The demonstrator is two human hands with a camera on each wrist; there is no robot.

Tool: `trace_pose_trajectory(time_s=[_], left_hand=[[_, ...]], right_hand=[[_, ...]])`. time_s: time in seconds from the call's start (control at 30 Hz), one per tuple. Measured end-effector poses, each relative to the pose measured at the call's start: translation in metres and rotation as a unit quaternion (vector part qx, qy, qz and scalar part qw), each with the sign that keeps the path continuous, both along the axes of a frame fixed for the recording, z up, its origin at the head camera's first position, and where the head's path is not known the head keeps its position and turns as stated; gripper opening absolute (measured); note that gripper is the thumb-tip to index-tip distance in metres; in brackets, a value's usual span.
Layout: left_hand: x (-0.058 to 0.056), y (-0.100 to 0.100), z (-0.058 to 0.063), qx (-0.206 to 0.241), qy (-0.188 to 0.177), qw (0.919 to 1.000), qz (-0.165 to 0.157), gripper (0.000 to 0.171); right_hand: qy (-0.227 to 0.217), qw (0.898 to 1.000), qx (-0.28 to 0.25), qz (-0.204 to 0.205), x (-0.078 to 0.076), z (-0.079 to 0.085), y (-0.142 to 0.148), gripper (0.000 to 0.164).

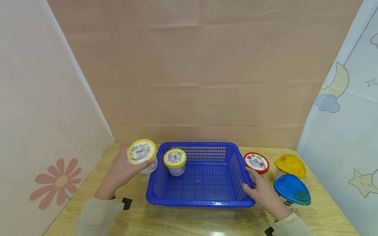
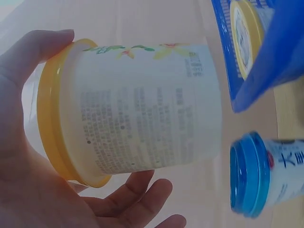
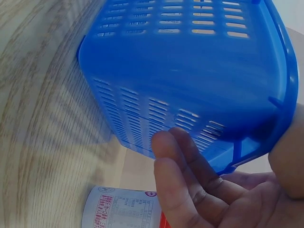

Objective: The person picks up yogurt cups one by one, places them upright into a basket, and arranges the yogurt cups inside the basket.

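Observation:
My left hand (image 1: 119, 170) grips a white tub with a yellow lid (image 1: 142, 152), thumb and fingers around its lid end. The tub is at the left side of a blue plastic basket (image 1: 200, 204), raised beside its rim. Flower prints and rows of small text mark its side (image 2: 137, 114). Inside the basket, at the left, stands a second yellow-lidded tub (image 1: 176, 164). My right hand (image 1: 262, 191) holds the basket's right rim, thumb on the inner side and fingers (image 3: 175, 175) against the slotted outer wall.
Right of the basket stands a red-lidded tub (image 1: 257, 162), close to my right hand. Farther right are a tub with a rounded triangular yellow lid (image 1: 290, 165) and one with a blue lid (image 1: 292, 190). A brown paper backdrop (image 1: 200, 82) rises behind the wooden table (image 1: 141, 219).

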State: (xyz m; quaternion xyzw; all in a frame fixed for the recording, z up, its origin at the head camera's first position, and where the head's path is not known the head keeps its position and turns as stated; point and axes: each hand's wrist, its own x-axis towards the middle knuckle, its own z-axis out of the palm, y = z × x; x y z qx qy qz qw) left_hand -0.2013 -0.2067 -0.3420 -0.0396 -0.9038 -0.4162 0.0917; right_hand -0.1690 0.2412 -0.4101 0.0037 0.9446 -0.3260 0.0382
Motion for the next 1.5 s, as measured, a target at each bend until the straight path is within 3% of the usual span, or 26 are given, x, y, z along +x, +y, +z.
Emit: trace_pose_trajectory(time_s=[0.33,0.63,0.83,0.97,1.3,1.5], left_hand=[[-0.008,0.017,-0.002,0.011,-0.018,0.9994,-0.027,0.103],[-0.007,0.034,-0.005,0.002,-0.027,0.9982,-0.055,0.099],[-0.007,0.046,-0.007,-0.036,-0.031,0.997,-0.061,0.095],[-0.009,0.053,-0.009,-0.059,-0.046,0.9948,-0.069,0.1],[-0.013,0.065,-0.013,-0.108,-0.113,0.9846,-0.079,0.107],[-0.015,0.066,-0.015,-0.128,-0.134,0.9791,-0.085,0.109]], right_hand=[[-0.001,1.0,-0.001,0.001,0.001,0.002,-0.001,0.072],[0.001,1.0,-0.008,0.001,0.002,0.004,-0.001,0.071],[-0.005,1.0,-0.01,-0.003,0.002,0.001,-0.001,0.072],[-0.005,1.0,-0.009,-0.003,0.002,0.001,0.0,0.072],[-0.001,1.0,-0.008,0.002,0.001,0.004,-0.001,0.072],[-0.001,1.0,-0.005,0.0,0.002,0.003,-0.001,0.072]])
